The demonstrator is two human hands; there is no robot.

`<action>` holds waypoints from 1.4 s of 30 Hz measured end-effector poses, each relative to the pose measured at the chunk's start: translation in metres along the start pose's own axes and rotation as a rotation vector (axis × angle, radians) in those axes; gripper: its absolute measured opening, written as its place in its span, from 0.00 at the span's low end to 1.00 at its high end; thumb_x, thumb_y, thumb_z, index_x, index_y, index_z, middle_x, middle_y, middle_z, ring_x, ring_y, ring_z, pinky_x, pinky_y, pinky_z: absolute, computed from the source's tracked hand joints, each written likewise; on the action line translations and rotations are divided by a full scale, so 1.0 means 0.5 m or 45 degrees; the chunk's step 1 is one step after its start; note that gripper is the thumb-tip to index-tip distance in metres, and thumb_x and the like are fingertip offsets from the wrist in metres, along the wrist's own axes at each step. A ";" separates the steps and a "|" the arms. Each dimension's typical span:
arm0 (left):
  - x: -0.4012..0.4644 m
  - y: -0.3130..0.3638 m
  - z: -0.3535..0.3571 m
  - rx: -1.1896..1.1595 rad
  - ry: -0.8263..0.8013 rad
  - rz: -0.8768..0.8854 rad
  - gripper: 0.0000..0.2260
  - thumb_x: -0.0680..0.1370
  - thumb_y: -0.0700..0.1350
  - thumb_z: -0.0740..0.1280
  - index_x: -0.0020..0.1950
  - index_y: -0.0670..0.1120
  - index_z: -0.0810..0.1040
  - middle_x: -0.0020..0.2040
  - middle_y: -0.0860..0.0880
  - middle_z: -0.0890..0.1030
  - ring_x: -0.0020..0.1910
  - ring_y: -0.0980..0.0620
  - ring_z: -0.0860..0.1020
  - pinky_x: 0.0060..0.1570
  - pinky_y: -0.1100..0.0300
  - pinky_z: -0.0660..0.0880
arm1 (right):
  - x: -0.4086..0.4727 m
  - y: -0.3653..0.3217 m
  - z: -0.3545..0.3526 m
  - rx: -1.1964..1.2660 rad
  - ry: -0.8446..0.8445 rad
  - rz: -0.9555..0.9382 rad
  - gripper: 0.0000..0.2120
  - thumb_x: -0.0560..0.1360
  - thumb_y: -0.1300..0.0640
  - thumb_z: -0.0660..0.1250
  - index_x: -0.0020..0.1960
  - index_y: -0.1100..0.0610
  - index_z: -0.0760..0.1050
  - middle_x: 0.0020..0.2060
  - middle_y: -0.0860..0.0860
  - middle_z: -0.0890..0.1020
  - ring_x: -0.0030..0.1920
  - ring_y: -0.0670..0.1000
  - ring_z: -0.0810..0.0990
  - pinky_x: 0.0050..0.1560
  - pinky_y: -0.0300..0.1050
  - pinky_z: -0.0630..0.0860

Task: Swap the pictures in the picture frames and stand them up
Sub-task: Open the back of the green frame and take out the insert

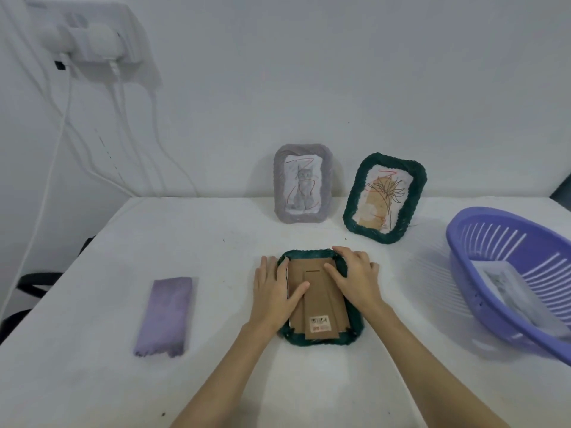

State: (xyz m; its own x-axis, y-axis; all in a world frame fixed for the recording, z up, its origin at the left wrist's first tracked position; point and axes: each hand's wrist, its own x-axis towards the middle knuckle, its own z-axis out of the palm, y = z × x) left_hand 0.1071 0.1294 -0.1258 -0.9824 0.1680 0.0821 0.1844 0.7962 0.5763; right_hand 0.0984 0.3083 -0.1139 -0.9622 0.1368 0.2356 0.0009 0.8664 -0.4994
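While left hand (276,291) lies flat, fingers straight, on the cardboard backing (318,299) of the face-down green frame (321,339) under both palms, right hand (352,274) presses flat beside it, so backing step underway; next likely lift backing, swap picture

purple basket (506,261) cut off at three o'clock, picture inside it blurred, face-down green frame (321,341) hiding its picture, barcode label (319,323) too small to read
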 end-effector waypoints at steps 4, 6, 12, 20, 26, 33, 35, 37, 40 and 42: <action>-0.001 -0.002 -0.002 0.123 0.046 0.056 0.27 0.77 0.62 0.55 0.73 0.52 0.58 0.77 0.49 0.52 0.76 0.48 0.44 0.73 0.50 0.42 | -0.020 0.003 0.005 -0.223 0.122 -0.064 0.15 0.76 0.46 0.61 0.59 0.50 0.75 0.56 0.49 0.79 0.56 0.54 0.73 0.49 0.50 0.63; 0.000 -0.006 -0.003 0.191 0.051 0.072 0.26 0.77 0.63 0.54 0.72 0.54 0.60 0.76 0.51 0.54 0.76 0.48 0.46 0.73 0.50 0.42 | -0.032 0.001 0.007 -0.310 0.189 -0.092 0.16 0.74 0.44 0.58 0.52 0.49 0.78 0.50 0.49 0.81 0.50 0.55 0.77 0.45 0.50 0.66; 0.008 -0.008 -0.013 0.328 -0.028 0.073 0.29 0.76 0.66 0.50 0.74 0.54 0.56 0.76 0.51 0.53 0.76 0.48 0.44 0.73 0.49 0.41 | -0.032 -0.003 0.009 -0.386 0.186 -0.085 0.18 0.73 0.44 0.53 0.49 0.47 0.81 0.46 0.47 0.82 0.47 0.53 0.78 0.44 0.51 0.65; 0.037 -0.008 -0.042 0.294 -0.175 0.090 0.32 0.74 0.66 0.57 0.74 0.56 0.55 0.74 0.51 0.55 0.75 0.47 0.42 0.72 0.50 0.43 | -0.011 0.008 0.006 -0.398 0.088 -0.108 0.21 0.73 0.41 0.52 0.57 0.44 0.78 0.52 0.49 0.79 0.52 0.54 0.74 0.47 0.53 0.63; 0.039 -0.013 -0.040 0.249 -0.158 0.087 0.38 0.67 0.70 0.51 0.74 0.56 0.56 0.73 0.52 0.57 0.75 0.47 0.46 0.72 0.50 0.45 | -0.002 0.010 -0.004 -0.377 -0.084 -0.061 0.19 0.77 0.42 0.53 0.68 0.41 0.66 0.61 0.47 0.70 0.61 0.51 0.64 0.56 0.52 0.59; -0.036 -0.013 -0.057 -0.089 -0.204 0.199 0.39 0.62 0.74 0.56 0.71 0.59 0.62 0.75 0.56 0.55 0.74 0.55 0.51 0.72 0.53 0.47 | -0.105 0.017 -0.055 -0.054 -0.186 -0.073 0.36 0.63 0.23 0.48 0.67 0.36 0.63 0.67 0.47 0.65 0.67 0.49 0.58 0.60 0.48 0.54; -0.064 -0.020 -0.065 -0.103 -0.246 0.255 0.41 0.58 0.74 0.61 0.68 0.59 0.66 0.73 0.58 0.58 0.73 0.57 0.52 0.72 0.55 0.48 | -0.139 0.016 -0.074 0.002 -0.230 -0.101 0.43 0.54 0.18 0.49 0.65 0.34 0.64 0.68 0.45 0.63 0.68 0.47 0.55 0.59 0.44 0.52; -0.085 -0.030 -0.066 -0.094 -0.224 0.317 0.42 0.56 0.73 0.65 0.67 0.57 0.69 0.72 0.59 0.60 0.72 0.58 0.53 0.70 0.59 0.49 | -0.159 0.015 -0.085 -0.003 -0.302 -0.128 0.45 0.49 0.17 0.53 0.63 0.32 0.65 0.70 0.43 0.60 0.68 0.46 0.52 0.57 0.40 0.48; -0.104 -0.033 -0.063 -0.151 -0.136 0.329 0.41 0.56 0.71 0.66 0.65 0.54 0.73 0.68 0.61 0.63 0.69 0.61 0.56 0.68 0.63 0.51 | -0.172 0.016 -0.088 -0.004 -0.358 -0.135 0.43 0.46 0.21 0.61 0.60 0.32 0.68 0.71 0.43 0.58 0.68 0.45 0.51 0.54 0.37 0.46; -0.111 -0.029 -0.058 -0.208 -0.072 0.323 0.37 0.57 0.70 0.67 0.61 0.52 0.76 0.65 0.61 0.66 0.67 0.64 0.59 0.66 0.66 0.53 | -0.174 0.015 -0.087 0.040 -0.343 -0.113 0.38 0.48 0.24 0.65 0.56 0.34 0.71 0.70 0.42 0.62 0.67 0.46 0.54 0.52 0.36 0.47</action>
State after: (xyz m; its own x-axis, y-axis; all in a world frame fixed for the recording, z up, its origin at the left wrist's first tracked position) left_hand 0.1582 0.0916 -0.1149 -0.9013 0.3855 0.1975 0.4118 0.6213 0.6666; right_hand 0.1942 0.3238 -0.1017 -0.9958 -0.0754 0.0517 -0.0912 0.8534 -0.5132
